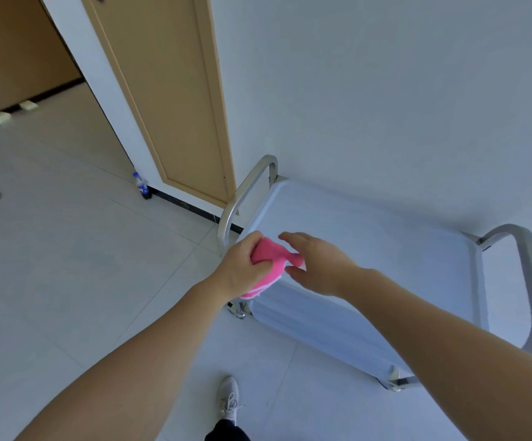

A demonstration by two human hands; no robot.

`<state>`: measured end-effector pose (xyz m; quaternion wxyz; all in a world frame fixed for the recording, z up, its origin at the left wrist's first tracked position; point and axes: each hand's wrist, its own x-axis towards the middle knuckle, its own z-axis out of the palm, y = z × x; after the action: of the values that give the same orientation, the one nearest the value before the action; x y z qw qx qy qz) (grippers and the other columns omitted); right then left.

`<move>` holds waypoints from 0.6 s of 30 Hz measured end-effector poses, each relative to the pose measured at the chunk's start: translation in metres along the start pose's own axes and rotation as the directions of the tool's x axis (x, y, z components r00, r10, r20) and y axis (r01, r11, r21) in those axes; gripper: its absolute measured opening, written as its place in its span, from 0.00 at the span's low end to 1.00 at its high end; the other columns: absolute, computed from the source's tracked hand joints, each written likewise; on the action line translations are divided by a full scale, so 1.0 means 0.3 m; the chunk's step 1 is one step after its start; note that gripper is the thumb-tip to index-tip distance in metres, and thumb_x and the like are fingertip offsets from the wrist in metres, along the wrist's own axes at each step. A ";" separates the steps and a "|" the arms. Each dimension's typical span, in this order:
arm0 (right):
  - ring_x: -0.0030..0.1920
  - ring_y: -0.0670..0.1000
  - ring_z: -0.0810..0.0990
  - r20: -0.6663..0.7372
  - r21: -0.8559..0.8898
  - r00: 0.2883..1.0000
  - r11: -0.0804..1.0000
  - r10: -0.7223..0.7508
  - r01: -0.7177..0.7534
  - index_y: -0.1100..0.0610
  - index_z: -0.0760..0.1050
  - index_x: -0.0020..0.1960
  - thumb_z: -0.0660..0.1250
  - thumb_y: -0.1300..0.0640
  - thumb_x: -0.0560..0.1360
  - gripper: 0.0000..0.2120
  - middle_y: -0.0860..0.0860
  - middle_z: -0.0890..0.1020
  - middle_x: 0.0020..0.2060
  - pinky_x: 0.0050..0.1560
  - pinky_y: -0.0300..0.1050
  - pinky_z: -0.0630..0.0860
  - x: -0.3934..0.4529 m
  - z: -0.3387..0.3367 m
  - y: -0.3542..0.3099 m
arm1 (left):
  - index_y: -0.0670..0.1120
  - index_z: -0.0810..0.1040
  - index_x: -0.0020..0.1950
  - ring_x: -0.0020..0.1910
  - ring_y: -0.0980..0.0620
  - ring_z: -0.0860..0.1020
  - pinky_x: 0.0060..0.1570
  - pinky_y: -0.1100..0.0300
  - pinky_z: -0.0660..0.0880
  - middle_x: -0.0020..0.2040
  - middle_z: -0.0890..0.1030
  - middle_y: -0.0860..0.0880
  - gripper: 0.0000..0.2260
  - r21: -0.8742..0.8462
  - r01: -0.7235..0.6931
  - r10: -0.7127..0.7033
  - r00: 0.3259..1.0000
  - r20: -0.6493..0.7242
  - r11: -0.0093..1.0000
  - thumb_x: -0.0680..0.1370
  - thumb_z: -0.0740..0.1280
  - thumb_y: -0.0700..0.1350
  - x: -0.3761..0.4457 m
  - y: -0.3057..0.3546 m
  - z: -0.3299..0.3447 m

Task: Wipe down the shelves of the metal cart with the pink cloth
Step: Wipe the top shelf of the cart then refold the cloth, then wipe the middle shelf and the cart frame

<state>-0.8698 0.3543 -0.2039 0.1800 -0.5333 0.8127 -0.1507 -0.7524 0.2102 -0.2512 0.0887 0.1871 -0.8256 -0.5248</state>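
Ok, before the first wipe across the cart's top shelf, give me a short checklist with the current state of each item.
1. Pink cloth in hand: ok, the left hand is closed around it.
2. Cloth spread flat for wiping: not ok, it is bunched up, one end hanging below the fist.
3. Right hand free: ok, open with fingers spread, right next to the cloth.
4. Top shelf free of objects: ok, its visible surface is bare.
5. Cloth in contact with the shelf: cannot tell, it is at the near left corner, contact unclear.
6. Lower shelf reachable: cannot tell, only its front edge shows.
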 end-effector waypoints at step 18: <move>0.44 0.55 0.78 0.045 -0.190 0.929 0.916 0.366 -0.352 0.50 0.75 0.46 0.60 0.55 0.72 0.07 0.51 0.80 0.40 0.39 0.44 0.71 -0.302 0.204 0.214 | 0.49 0.78 0.48 0.44 0.52 0.74 0.42 0.60 0.71 0.41 0.75 0.55 0.04 0.465 -0.197 0.049 0.949 0.311 0.863 0.75 0.66 0.45 -0.049 -0.188 0.168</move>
<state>-0.8609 0.4594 -0.2745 0.1882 -0.3945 0.8992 -0.0203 -0.7440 0.2366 -0.3230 -0.0494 0.0714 -0.9458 -0.3129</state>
